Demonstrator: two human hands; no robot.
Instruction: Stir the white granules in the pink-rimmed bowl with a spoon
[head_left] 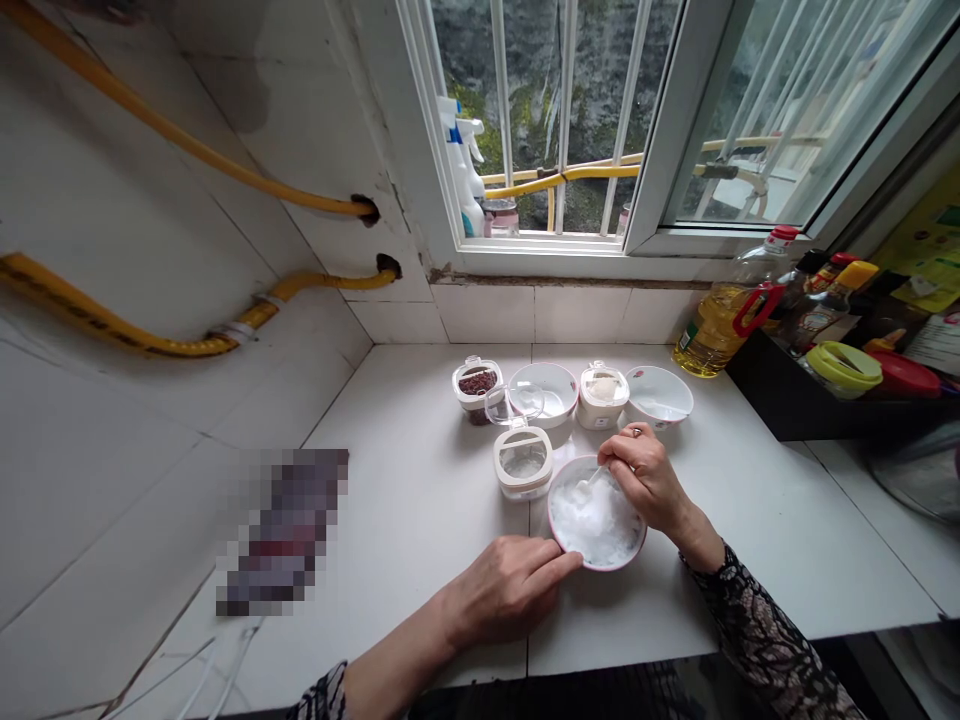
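Note:
A white bowl [598, 525] with a pink rim stands on the counter, holding a white, powdery or grainy heap. My left hand [517, 585] grips its near left rim, one digit lying over the edge. In my right hand [640, 475] a small white spoon [595, 478] is pinched, its lower end down in the white stuff. Just left of the bowl is a clear square jar [523, 463] with its lid flipped up; what it contains is hard to make out.
Behind stand a jar of dark red beans [478, 390], a white bowl [544, 395], a jar of pale contents [603, 398] and another bowl [660, 395]. An oil bottle [712, 325] and a black box [772, 390] of bottles are at right. A blurred-out item [289, 530] lies left.

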